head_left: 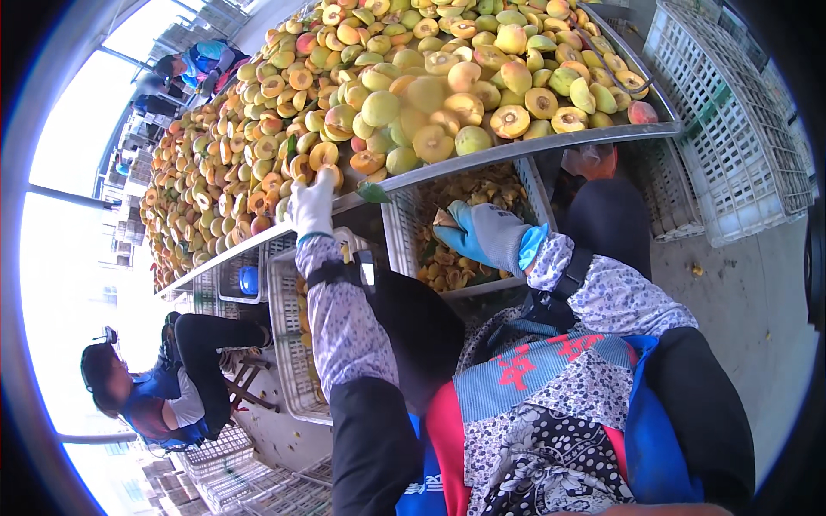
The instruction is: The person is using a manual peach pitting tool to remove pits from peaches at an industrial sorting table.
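My left hand (311, 206), in a white glove, reaches to the near edge of a metal-rimmed table (482, 161) heaped with peaches. Its fingers are apart against the fruit, close to an orange-fleshed peach half (323, 155); their tips are partly hidden. My right hand (492, 237), in a grey-and-blue glove, is closed on a small brown piece (444, 220) whose kind I cannot make out. That hand hovers over a white crate (401, 236) holding brownish-yellow fruit scraps (460, 268). Many halves on the pile show a hollow or a stone; whole-looking fruit lies among them.
Left of my knees stands another white crate (288, 344) with fruit in it. A blue round object (249, 279) sits in a tub beneath the table. Stacked crates (727, 120) rise at right. A seated co-worker (163, 387) is at left, others beyond the pile.
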### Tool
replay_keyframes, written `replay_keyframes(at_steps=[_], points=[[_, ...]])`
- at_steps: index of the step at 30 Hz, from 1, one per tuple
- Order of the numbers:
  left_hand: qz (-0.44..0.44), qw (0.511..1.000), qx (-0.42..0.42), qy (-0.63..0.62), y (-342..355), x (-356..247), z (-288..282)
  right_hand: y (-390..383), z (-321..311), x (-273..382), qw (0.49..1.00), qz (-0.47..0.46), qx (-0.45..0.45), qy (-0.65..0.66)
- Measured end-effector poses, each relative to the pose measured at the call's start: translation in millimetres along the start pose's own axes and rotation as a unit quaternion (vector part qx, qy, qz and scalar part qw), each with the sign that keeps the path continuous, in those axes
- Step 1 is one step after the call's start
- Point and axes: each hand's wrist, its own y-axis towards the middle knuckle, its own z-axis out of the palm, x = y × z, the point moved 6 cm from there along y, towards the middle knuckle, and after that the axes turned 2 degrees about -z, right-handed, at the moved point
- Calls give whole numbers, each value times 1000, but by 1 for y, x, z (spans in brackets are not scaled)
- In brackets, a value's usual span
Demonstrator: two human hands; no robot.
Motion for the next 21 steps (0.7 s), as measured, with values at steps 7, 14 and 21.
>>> replay_keyframes(at_steps=[7, 14, 21], points=[[112, 978, 50, -167, 9, -22, 16, 4, -2, 4, 998, -22, -27, 46], [139, 779, 129, -597, -88, -68, -35, 5, -27, 38, 953, -139, -121, 240], [27, 588, 234, -774, -155, -88, 9, 7, -15, 26, 977, -105, -94, 158]])
